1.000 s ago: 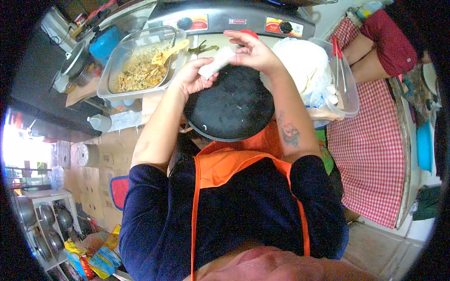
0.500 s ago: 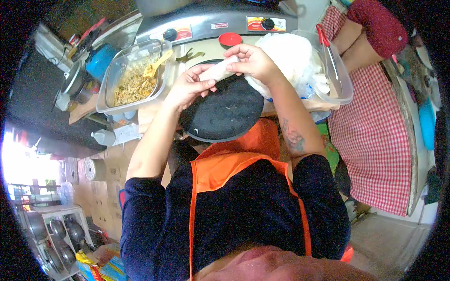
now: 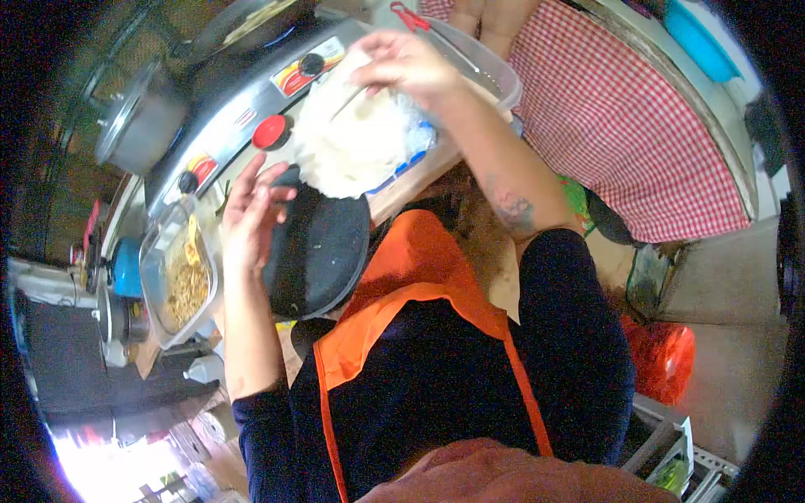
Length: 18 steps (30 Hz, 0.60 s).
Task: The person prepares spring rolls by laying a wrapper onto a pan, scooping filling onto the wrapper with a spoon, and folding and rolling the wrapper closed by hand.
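My left hand is raised over the left edge of a round black tray, its fingers apart and nothing in them. My right hand reaches above a white, plastic-wrapped stack of thin sheets. The right fingers are curled together and blurred; something white shows at their tips, but I cannot make out whether it is a roll or part of the stack. Behind that hand is a clear plastic container with red-handled tongs on it. A small red bowl stands left of the stack.
A clear tub of noodle-like filling with a yellow spoon is at the left. Beyond are a stove, a pot and a pan. A checked cloth covers the right side; another person's legs show behind.
The white roll that both hands held above the black tray is no longer between them. My hands have separated, the right moving over the white stack. The view has turned right.
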Motion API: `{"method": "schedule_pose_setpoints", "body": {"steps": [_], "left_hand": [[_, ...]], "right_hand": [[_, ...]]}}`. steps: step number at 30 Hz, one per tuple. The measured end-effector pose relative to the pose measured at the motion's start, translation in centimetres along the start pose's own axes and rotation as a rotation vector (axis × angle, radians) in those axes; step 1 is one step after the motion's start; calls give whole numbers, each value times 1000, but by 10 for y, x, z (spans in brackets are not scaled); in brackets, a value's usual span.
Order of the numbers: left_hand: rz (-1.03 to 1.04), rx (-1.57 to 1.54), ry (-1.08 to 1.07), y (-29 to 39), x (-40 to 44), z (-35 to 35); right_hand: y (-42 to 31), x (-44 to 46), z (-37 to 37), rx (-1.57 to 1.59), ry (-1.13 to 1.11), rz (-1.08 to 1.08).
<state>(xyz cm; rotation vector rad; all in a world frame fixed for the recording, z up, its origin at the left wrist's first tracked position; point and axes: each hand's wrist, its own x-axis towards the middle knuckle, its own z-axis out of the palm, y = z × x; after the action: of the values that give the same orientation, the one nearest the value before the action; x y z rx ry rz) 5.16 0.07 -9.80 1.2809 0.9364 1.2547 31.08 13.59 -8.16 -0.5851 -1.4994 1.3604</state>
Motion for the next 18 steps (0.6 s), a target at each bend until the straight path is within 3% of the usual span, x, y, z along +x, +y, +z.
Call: {"method": "schedule_pose_setpoints", "body": {"steps": [2,4,5,7,11,14,18], "left_hand": [[-20,94,18,2,-10,-14],[-25,142,30,-1,-24,-33],[-33,179,56,-4,-32,-44],[-40,210,85,-10,-49,-59],[-68,149,231,-20,-77,-79],[-87,146,293,-26,-92,-87],[-92,127,373,-26,-114,-94]], "right_hand": [[-25,-2,-43,-350,125,-101],[-11,10,-100,-494,221,-193],[-22,7,-116,-996,351,-135],[-11,14,-147,-1124,368,-95],[23,35,-168,-971,368,29],[62,63,-155,-88,367,175],[105,99,-141,-144,370,305]]}}
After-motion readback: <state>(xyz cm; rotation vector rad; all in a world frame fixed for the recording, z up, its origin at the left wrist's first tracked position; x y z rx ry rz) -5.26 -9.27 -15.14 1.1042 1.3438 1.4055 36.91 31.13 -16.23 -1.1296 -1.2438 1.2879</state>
